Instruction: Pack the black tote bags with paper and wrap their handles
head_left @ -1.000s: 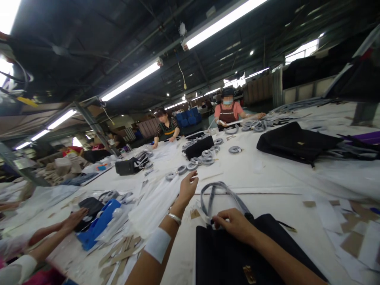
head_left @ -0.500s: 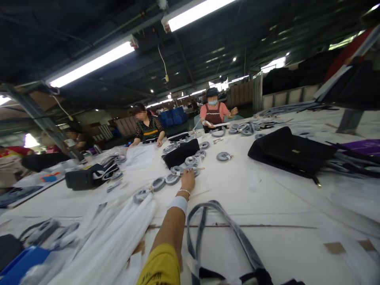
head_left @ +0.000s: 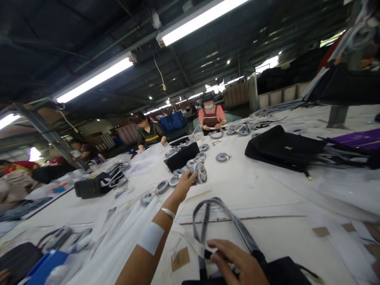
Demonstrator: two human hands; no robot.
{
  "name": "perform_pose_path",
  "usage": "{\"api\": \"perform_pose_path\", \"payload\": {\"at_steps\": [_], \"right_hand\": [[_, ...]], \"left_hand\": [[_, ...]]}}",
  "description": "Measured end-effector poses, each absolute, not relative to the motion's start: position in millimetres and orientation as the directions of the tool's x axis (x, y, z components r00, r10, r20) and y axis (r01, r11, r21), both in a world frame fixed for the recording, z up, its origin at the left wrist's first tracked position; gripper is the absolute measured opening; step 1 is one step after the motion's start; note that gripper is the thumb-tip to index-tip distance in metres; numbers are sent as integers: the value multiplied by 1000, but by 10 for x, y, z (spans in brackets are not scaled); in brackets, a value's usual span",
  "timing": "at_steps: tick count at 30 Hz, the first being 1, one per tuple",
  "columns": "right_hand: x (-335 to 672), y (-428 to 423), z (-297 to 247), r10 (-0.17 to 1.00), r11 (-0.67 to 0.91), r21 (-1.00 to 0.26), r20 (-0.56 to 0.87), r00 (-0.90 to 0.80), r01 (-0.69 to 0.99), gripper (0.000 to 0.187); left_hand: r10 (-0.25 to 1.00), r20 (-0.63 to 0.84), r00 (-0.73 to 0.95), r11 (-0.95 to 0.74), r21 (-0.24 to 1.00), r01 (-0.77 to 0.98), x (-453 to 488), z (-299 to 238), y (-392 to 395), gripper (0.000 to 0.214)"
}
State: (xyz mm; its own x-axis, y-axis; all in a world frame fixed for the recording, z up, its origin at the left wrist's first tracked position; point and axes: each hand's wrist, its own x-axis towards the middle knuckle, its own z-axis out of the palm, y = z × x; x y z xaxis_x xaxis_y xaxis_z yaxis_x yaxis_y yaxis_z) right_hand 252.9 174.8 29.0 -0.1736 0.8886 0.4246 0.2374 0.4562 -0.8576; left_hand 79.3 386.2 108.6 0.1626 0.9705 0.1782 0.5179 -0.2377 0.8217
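Note:
My left hand (head_left: 184,186) reaches across the white table, closed on a coiled grey strap (head_left: 201,173) in clear wrapping, tilted up on edge. Around it lie several similar strap coils (head_left: 162,187) and a black bag (head_left: 182,155) just behind. Low in the view, my right hand (head_left: 239,261) hovers by a black bag (head_left: 285,271), fingers bent and apart with nothing plainly held. This bag's long grey handles (head_left: 228,213), wrapped in clear film, loop up onto the table. Part of the bag is hidden by my hand and the frame edge.
Another black bag (head_left: 285,148) lies at right beside purple material (head_left: 356,138). White wrapping sheets (head_left: 118,241) spread at left, near a blue container (head_left: 47,265). Two co-workers (head_left: 150,132) sit across the table (head_left: 261,198). A single coil (head_left: 222,157) rests mid-table.
My left hand has lifted a strap coil and tipped it up from the group. My right hand has come into view over the near bag. The view has shifted slightly.

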Motion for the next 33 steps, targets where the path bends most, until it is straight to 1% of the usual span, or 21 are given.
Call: {"api": "perform_pose_path", "payload": {"at_steps": [2, 3, 4, 6, 8, 11, 13, 16, 20, 23, 25, 28, 30, 33], "right_hand": [[2585, 1787, 370, 946, 325, -938, 324, -26, 124, 30], [2611, 1798, 409, 960, 279, -958, 281, 22, 72, 35], [2633, 1804, 448, 965, 254, -967, 255, 62, 23, 40], [2672, 1805, 521, 959, 256, -965, 247, 136, -50, 52], [2708, 1800, 583, 953, 267, -961, 253, 169, -67, 59], [2775, 1811, 628, 952, 257, -966, 247, 178, -35, 52], [2819, 1838, 625, 949, 271, -962, 262, 175, -29, 48], [2857, 1879, 604, 941, 310, -950, 301, 158, -37, 46], [2863, 1881, 610, 935, 336, -942, 330, 130, -27, 42], [2869, 1863, 617, 937, 332, -943, 330, 116, -5, 43], [2872, 1867, 601, 939, 327, -945, 325, 113, 8, 44], [2854, 1920, 531, 941, 319, -948, 316, 124, 1, 48], [2823, 1973, 462, 946, 308, -951, 302, 120, -39, 51], [2771, 2038, 371, 963, 269, -956, 262, 71, -119, 57]], "left_hand": [[963, 168, 209, -243, 875, 419, 883, 1172, 3388, 38], [961, 164, 223, -241, 892, 382, 943, 1205, 3153, 39], [959, 162, 232, -238, 904, 355, 1011, 1235, 2928, 40], [957, 158, 245, -230, 927, 297, 1162, 1280, 2534, 40], [955, 170, 241, -224, 950, 219, 1310, 1302, 2239, 38], [958, 201, 207, -223, 971, 87, 1472, 1275, 2001, 38], [951, 259, 170, -279, 954, 107, 1524, 1225, 1957, 38], [928, 352, 117, -370, 905, 211, 1548, 1135, 1978, 33], [918, 395, 12, -385, 886, 260, 1552, 1018, 2035, 30], [902, 427, -61, -392, 871, 294, 1556, 940, 2056, 28], [897, 436, -71, -397, 867, 301, 1560, 897, 2051, 26], [897, 441, -41, -410, 861, 301, 1572, 835, 2024, 24], [894, 447, -17, -421, 854, 307, 1583, 785, 2011, 24], [888, 460, -27, -424, 838, 343, 1594, 702, 2007, 27]]}}
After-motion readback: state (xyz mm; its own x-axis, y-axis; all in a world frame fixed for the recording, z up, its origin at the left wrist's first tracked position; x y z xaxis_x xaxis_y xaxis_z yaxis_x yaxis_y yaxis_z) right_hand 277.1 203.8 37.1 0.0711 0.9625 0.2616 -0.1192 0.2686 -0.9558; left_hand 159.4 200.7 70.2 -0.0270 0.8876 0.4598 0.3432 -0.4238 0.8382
